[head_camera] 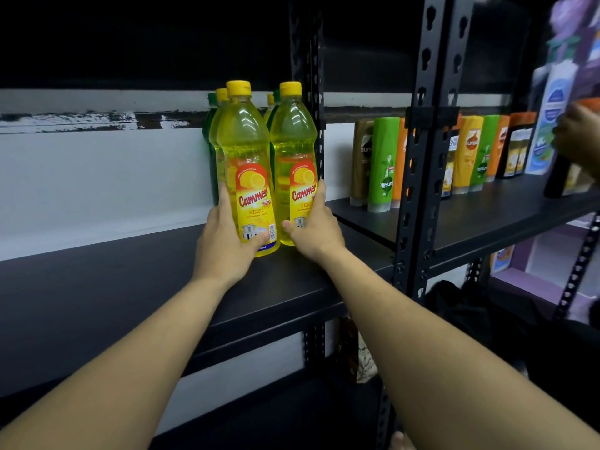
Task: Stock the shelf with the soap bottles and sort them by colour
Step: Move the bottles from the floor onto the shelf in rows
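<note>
Two yellow soap bottles stand upright side by side on the black shelf (97,297), near its right end. My left hand (227,241) grips the lower part of the left yellow bottle (243,147). My right hand (316,225) grips the base of the right yellow bottle (293,141). Behind them stand more yellow bottles (221,95), and green bottles (211,102) show at the very back, mostly hidden.
Black slotted uprights (422,157) divide this shelf from the neighbouring one (487,219), which holds a row of shampoo bottles (383,164). Another person's hand (578,138) reaches in at the far right. A lower shelf (259,414) lies beneath my arms.
</note>
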A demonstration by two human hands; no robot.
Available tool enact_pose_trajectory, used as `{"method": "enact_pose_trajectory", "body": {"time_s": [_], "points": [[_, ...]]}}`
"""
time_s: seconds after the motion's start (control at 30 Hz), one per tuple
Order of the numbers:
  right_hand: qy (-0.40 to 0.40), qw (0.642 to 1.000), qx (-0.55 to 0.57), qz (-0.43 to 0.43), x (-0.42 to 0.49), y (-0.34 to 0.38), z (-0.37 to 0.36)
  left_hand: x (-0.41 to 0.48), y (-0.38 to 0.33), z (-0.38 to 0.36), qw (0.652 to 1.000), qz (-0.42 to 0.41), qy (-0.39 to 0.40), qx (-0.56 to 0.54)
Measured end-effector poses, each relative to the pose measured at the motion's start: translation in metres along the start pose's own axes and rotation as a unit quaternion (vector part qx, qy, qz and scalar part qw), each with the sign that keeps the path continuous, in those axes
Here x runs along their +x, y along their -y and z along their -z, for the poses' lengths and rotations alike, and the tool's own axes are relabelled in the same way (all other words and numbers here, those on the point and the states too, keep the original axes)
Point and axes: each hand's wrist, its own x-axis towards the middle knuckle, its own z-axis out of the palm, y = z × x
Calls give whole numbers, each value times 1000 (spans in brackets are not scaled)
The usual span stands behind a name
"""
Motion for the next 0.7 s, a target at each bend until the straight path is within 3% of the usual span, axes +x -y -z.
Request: {"method": "enact_pose_trajectory", "body": {"time_s": [0.7], "points": [[-5,1000,-1,13,4,-5,-3,-3,-2,2,1000,6,4,-7]]}}
